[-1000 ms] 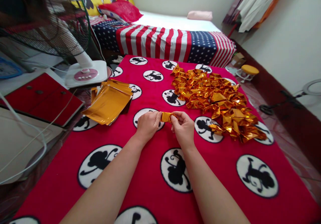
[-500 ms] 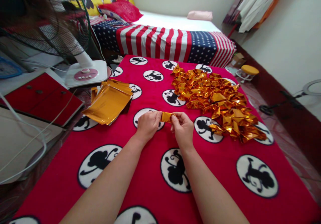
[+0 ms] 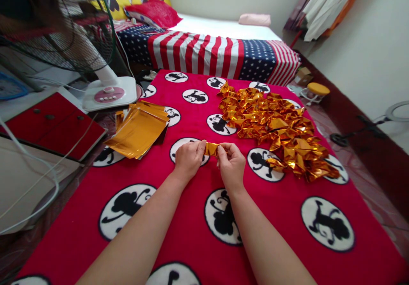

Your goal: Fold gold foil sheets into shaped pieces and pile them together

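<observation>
A small folded piece of gold foil paper (image 3: 211,148) is pinched between both my hands just above the red blanket (image 3: 281,217). My left hand (image 3: 188,159) grips its left end with closed fingers. Closed on the right end is my right hand (image 3: 231,163). A large heap of folded gold foil pieces (image 3: 275,127) lies to the right of my hands. To the left, a stack of flat gold foil sheets (image 3: 139,129) rests on the blanket's edge.
The red blanket has black-and-white monkey circles. A white fan base (image 3: 110,93) and its wire cage stand at the left, beside a red-topped case (image 3: 54,123). A stars-and-stripes cover (image 3: 217,55) drapes a bed behind. A small yellow stool (image 3: 318,90) stands at the right.
My right hand has shifted slightly left and its fingers have worked further over the foil piece. The left hand has stayed almost still.
</observation>
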Available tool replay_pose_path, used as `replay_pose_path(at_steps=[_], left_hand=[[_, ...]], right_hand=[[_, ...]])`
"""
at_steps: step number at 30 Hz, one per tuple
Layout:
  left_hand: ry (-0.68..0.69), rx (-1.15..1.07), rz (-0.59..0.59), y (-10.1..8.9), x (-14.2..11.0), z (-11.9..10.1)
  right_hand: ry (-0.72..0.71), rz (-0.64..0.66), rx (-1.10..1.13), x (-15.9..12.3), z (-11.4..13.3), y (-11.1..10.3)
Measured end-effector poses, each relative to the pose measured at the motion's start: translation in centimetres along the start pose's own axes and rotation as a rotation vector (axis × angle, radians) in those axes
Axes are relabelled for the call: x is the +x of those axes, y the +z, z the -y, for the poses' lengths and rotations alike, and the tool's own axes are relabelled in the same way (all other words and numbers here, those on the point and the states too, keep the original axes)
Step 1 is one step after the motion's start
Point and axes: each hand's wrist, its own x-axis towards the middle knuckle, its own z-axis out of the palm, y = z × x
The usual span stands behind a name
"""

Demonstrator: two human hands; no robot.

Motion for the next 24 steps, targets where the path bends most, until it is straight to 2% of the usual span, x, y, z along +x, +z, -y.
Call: replay_pose_path(at_steps=[6,16,24], left_hand=[[-0.031,0.031,-0.006,0.06,-0.08,-0.39],[-0.086,-0.048,-0.017,0.41,-0.18,-0.54],[-0.099,-0.002,0.022,0.52,-0.13,-0.87]], right_hand=[[-0.045,-0.042,-0.061,-0.07,-0.47,0.19],[-0.082,-0.092,-0.057,-0.17,-0.21,0.45],[-0.083,-0.120,-0.098,-0.17,-0.38,0.51]])
